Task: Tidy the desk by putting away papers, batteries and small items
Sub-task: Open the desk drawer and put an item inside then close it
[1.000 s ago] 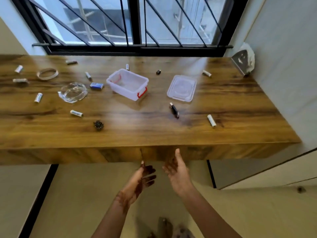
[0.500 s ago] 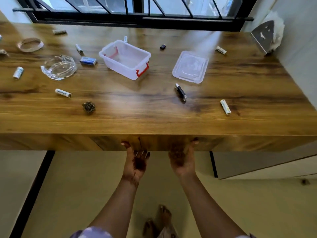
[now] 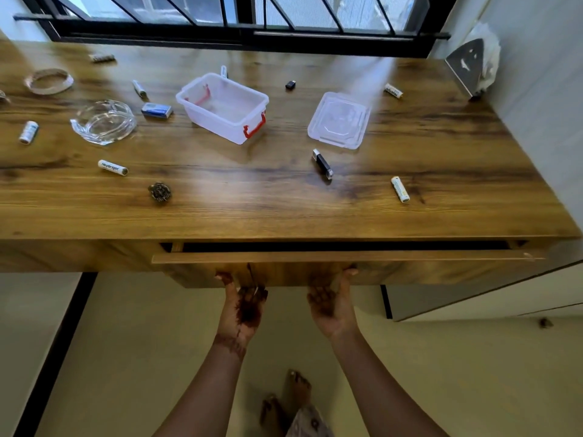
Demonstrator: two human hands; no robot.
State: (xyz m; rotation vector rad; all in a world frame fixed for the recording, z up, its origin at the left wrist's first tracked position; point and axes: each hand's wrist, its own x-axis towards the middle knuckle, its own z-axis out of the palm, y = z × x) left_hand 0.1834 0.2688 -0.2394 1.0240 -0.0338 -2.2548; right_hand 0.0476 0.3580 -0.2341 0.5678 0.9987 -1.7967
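Observation:
A wooden desk (image 3: 284, 209) has a drawer (image 3: 347, 256) pulled out a little, showing a dark gap. My left hand (image 3: 241, 305) and my right hand (image 3: 329, 302) are palm up under the drawer front, fingers hooked beneath its lower edge and hidden there. On the desk stand a clear plastic box (image 3: 222, 107) with red latches and its lid (image 3: 339, 120) lying beside it. Several white batteries lie scattered, one (image 3: 400, 188) at the right and one (image 3: 112, 167) at the left. A black USB stick (image 3: 322, 163) lies near the lid.
A glass ashtray (image 3: 104, 121), a tape ring (image 3: 49, 81), a blue-white small box (image 3: 156, 110), a small dark round trinket (image 3: 160, 192) and a tiny black adapter (image 3: 290, 85) lie on the desk. A metal holder with paper (image 3: 470, 66) stands at the right wall. A barred window runs behind.
Both hands rose from below the desk to its front and hooked under the drawer front. The drawer has come out slightly. The camera moved closer.

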